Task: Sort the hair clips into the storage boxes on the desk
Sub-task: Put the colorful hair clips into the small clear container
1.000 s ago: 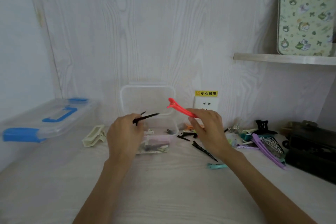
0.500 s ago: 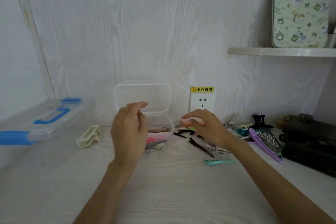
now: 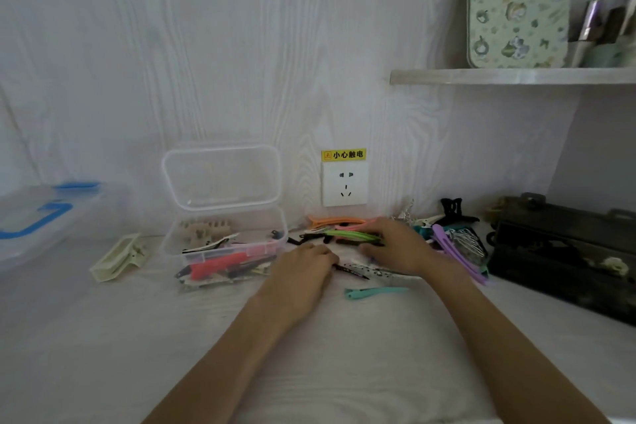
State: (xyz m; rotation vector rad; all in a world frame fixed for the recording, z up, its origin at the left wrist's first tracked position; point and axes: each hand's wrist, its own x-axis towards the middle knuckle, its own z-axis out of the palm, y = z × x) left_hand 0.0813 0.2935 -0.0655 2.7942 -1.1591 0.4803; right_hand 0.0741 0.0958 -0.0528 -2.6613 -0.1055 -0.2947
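Note:
A small clear storage box (image 3: 283,230) with its lid up stands at the back of the desk; a red clip (image 3: 216,266) and several other clips lie inside. To its right lies a loose pile of clips. My left hand (image 3: 303,270) rests on the desk with its fingers curled onto the end of a black clip (image 3: 354,271). My right hand (image 3: 399,246) reaches into the pile, fingers stretched over a green clip (image 3: 347,235). An orange clip (image 3: 335,220) lies behind it. A teal clip (image 3: 375,292) lies alone in front of my right hand.
A big clear box with blue handle (image 3: 38,217) sits at the far left, a cream claw clip (image 3: 118,258) beside it. A purple clip (image 3: 454,253), a black claw clip (image 3: 452,211) and a dark case (image 3: 564,251) are at right. A wall socket (image 3: 344,184) and shelf (image 3: 516,76) sit behind.
The red clip and a black clip left my hands and the red one now lies in the small box. Both hands have dropped to the clip pile on the right.

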